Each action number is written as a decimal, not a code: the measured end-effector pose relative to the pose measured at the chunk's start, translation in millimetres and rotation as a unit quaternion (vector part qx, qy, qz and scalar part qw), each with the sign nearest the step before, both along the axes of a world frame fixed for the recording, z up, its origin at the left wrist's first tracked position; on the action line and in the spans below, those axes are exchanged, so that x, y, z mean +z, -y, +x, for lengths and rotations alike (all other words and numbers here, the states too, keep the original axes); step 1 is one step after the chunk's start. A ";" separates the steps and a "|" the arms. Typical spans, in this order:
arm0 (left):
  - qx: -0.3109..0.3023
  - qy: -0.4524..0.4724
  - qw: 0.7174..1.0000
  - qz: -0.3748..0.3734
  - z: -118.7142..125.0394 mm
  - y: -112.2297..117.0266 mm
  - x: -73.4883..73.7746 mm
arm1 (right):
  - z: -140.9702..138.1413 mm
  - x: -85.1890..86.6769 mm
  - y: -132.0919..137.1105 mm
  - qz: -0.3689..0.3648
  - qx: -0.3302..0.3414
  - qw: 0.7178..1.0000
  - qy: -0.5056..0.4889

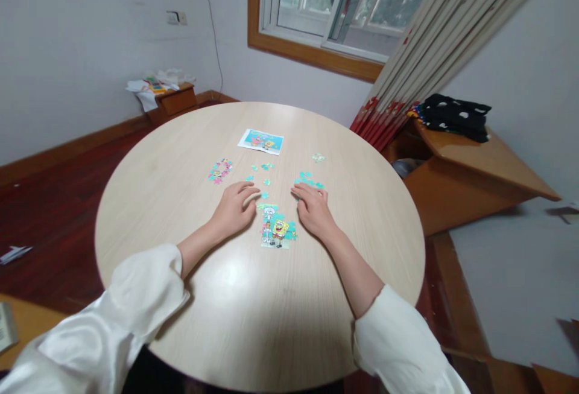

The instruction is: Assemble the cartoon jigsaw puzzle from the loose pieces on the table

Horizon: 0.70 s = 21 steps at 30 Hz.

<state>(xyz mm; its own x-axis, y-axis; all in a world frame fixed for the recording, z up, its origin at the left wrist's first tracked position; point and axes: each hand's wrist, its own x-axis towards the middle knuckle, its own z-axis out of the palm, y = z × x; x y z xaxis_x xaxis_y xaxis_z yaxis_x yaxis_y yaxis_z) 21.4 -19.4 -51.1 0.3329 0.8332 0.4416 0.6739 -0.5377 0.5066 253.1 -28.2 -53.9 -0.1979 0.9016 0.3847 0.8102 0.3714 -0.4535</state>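
A partly joined jigsaw puzzle (279, 234) with two cartoon figures lies flat on the round table in front of me. At its upper left, my left hand (235, 206) rests with thumb and fingers apart, close to a loose turquoise puzzle piece (265, 195). On the other side, my right hand (313, 208) lies with its fingers stretched out beside a cluster of turquoise puzzle pieces (309, 180), covering part of it. I see nothing held in either hand. Several single pieces lie just beyond my left fingers.
A picture sheet (261, 141) of the cartoon lies toward the far side of the pale round table (217, 321). Pink and mixed pieces (220, 171) form a group at left. A small pale green group (318, 157) lies at right. A tilted wooden cabinet (479, 171) stands beyond the table.
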 end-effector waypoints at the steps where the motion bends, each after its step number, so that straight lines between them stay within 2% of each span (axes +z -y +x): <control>1: 0.010 -0.020 1.000 0.008 0.4 -0.6 -2.0 | -2.9 -0.3 0.9 -0.002 0.015 1.000 0.007; 4: 0.035 -0.067 0.997 0.006 0.7 -1.6 -5.4 | -8.7 -0.6 2.6 -0.010 0.036 0.999 0.017; 11: 0.035 -0.109 0.993 0.005 -0.8 -1.7 -5.4 | -10.6 -0.8 0.0 -0.017 0.020 1.000 -0.001; 14: 0.043 -0.090 0.995 0.014 -2.5 -2.4 -7.0 | -12.1 -0.7 -0.4 -0.010 0.021 1.000 -0.002; 19: 0.147 -0.002 0.989 0.021 -11.9 -7.0 -6.2 | -13.4 -1.2 -0.3 -0.001 0.023 1.000 0.006; 21: 0.168 0.021 0.986 0.008 -16.9 -9.1 -4.4 | -13.4 -1.3 -0.4 0.001 0.023 1.000 0.006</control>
